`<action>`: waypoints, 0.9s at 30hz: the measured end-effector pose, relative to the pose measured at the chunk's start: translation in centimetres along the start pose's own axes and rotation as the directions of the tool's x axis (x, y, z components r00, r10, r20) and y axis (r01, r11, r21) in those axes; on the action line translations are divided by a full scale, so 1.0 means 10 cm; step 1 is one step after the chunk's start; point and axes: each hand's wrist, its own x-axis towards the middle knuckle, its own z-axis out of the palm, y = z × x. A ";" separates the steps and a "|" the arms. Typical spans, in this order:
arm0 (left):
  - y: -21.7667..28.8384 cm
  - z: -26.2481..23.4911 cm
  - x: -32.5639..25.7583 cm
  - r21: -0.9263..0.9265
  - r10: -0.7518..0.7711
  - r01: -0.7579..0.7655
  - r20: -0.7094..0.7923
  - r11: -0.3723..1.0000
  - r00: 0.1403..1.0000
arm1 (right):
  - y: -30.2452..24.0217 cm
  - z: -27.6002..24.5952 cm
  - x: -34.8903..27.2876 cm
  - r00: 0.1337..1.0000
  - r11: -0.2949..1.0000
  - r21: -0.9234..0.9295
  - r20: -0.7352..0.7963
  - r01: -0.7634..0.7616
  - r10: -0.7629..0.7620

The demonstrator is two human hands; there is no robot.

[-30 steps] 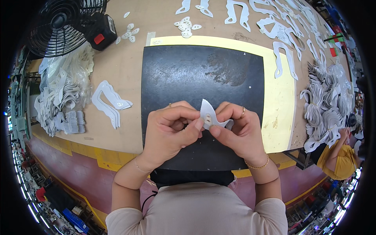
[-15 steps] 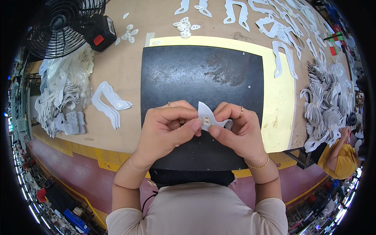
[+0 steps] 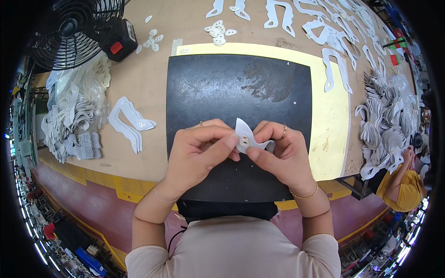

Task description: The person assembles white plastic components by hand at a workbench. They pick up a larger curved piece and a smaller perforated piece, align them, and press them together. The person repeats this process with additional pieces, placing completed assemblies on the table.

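Two hands meet at the centre of the frame, just above the near edge of the black mat (image 3: pixel 241 88). The left hand (image 3: pixel 197 155) has its thumb and forefinger pinched on the left side of a small white cutout (image 3: pixel 245 136); the right hand (image 3: pixel 282 160) pinches the right side, thumb on top, the other fingers curled under and mostly hidden. The cutout stands up between the fingertips, its lower part covered by them, and something small and pale sits at its middle, too small to make out. A ring shows on each hand, and a thin bracelet on each wrist.

Out past the hands, the mat lies on a yellow board (image 3: pixel 331 120), which peeks out along the top and right. Left of the mat, a few curved white pieces (image 3: pixel 130 123) lie stacked on the brown table (image 3: pixel 148 83). Further left, a big heap of white pieces (image 3: pixel 74 111), partly in clear plastic, hard to separate. At the right edge another bundled pile (image 3: pixel 384 125), and below it a person in yellow (image 3: pixel 403 187), cut off by the rim. Upper left, a black fan (image 3: pixel 76 28), partly cropped. Along the top, more loose white shapes (image 3: pixel 278 14), bent by the lens.
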 end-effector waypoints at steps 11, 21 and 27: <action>0.02 0.00 0.00 -0.015 -0.004 0.004 -0.011 1.000 1.000 | 0.00 0.00 0.00 1.000 1.000 -0.023 0.020 -0.013 0.014; 0.03 0.03 0.00 0.001 -0.040 0.040 -0.033 0.999 0.999 | 0.00 -0.03 0.01 0.998 0.998 0.011 0.026 -0.058 0.058; 0.05 -0.02 -0.03 0.004 -0.132 0.132 0.024 0.991 0.991 | 0.02 -0.05 0.02 0.997 0.998 0.011 0.030 -0.065 0.065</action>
